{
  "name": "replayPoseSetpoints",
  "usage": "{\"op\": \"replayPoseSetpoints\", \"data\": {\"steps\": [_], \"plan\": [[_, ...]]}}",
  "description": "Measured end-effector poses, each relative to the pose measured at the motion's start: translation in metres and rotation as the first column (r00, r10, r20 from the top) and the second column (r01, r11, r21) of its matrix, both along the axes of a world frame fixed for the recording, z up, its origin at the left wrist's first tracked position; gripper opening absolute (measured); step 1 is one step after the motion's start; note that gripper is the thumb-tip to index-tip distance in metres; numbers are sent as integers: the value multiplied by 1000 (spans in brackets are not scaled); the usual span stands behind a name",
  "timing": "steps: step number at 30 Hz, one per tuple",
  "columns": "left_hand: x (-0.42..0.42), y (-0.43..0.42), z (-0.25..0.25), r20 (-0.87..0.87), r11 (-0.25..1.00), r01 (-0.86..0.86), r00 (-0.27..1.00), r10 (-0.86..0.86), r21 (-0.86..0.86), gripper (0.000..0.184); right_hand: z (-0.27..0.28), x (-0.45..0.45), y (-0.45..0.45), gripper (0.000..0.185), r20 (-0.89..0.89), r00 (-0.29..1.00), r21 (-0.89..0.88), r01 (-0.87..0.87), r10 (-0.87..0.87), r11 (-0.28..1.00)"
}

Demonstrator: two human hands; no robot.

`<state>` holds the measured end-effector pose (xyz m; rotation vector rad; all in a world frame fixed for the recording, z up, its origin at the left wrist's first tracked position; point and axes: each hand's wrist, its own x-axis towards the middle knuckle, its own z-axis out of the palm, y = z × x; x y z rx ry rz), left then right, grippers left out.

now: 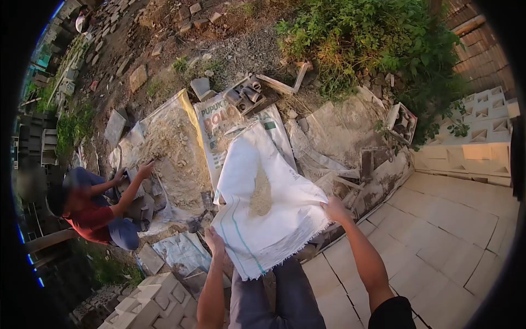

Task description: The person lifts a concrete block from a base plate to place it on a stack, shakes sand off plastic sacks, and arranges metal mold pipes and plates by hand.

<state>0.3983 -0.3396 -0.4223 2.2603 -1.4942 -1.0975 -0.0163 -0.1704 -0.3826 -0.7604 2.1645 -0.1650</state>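
A white woven sack (pixel 290 203) with a green stripe and a frayed near edge is stretched between my two hands, above my knees. Some pale sandy material (pixel 261 194) shows in a patch at its middle. My left hand (pixel 214 241) grips the sack's near left edge. On the other side, my right hand (pixel 335 210) has the right corner bunched in its fingers. Just beyond the white sack lies a printed sack (pixel 212 118) with green and red lettering, partly covered by it. A metal mould-like piece (pixel 244 97) rests on the printed sack.
A person in a red shirt (pixel 94 223) crouches at the left, arms reaching toward a sand heap (pixel 178 156). Pale blocks (pixel 156 301) are stacked at lower left, more blocks (pixel 482 118) at right. Flat slabs (pixel 438 219) cover the right side. Green bushes (pixel 367 44) grow behind.
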Motion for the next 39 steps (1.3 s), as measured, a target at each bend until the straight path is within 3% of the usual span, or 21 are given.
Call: {"op": "replayPoseSetpoints", "data": {"steps": [3, 5, 8, 9, 11, 13, 16, 21, 23, 28, 29, 34, 36, 37, 38, 39], "plan": [[4, -37, 35, -33, 998, -67, 997, 66, -12, 32, 1, 10, -19, 38, -79, 996, -93, -37, 30, 995], [22, -62, 33, 49, 1000, -10, 999, 10, -3, 36, 12, 11, -51, 31, 87, 984, -133, 164, -154, 977], [43, -88, 38, -24, 999, -48, 999, 47, -24, 37, 73, 15, -98, 31, 160, 963, -155, 242, -217, 958], [49, -95, 40, -55, 999, -45, 997, 45, 5, 37, 77, 14, -106, 31, 157, 964, -150, 237, -214, 960], [56, -99, 41, -41, 999, -32, 999, 33, 27, 35, 86, 13, -121, 33, 65, 996, -138, 68, -59, 988], [51, -102, 48, -200, 989, -126, 974, 109, -74, 33, 99, 12, -140, 32, 59, 995, -186, 84, -74, 979], [45, -129, 59, -266, 983, -179, 950, 162, -42, 32, 127, 10, -175, 32, 60, 991, -208, 127, -117, 970], [2, -202, 110, -224, 991, -126, 968, 113, -47, 33, 135, -4, -229, 33, -147, 989, -188, -5, -23, 982], [-3, -224, 115, -228, 979, -172, 963, 143, -113, 33, 156, 1, -243, 32, -144, 989, -173, 16, -41, 985], [-15, -263, 148, -361, 974, -212, 917, 172, -74, 32, 177, 15, -252, 30, -145, 989, -187, -10, -17, 982], [-14, -269, 153, -417, 962, -253, 889, 189, -102, 32, 178, 18, -251, 31, -134, 989, -242, 33, -68, 970], [-21, -287, 191, -438, 981, -83, 899, -2, -174, 28, 199, 35, -227, 32, -57, 972, -424, 184, -229, 887], [-14, -279, 199, -439, 991, 70, 892, -112, -112, 28, 220, 54, -201, 29, 196, 890, -364, 456, -412, 812], [-15, -273, 210, -440, 991, 72, 890, -116, -115, 28, 206, 62, -178, 28, 383, 778, -369, 623, -497, 690], [-18, -263, 228, -547, 997, 23, 835, -62, -77, 27, 189, 72, -153, 28, 558, 626, -330, 770, -545, 546], [-17, -254, 240, -645, 999, -21, 765, -5, -33, 27, 192, 82, -134, 28, 557, 624, -332, 772, -548, 541]]}}
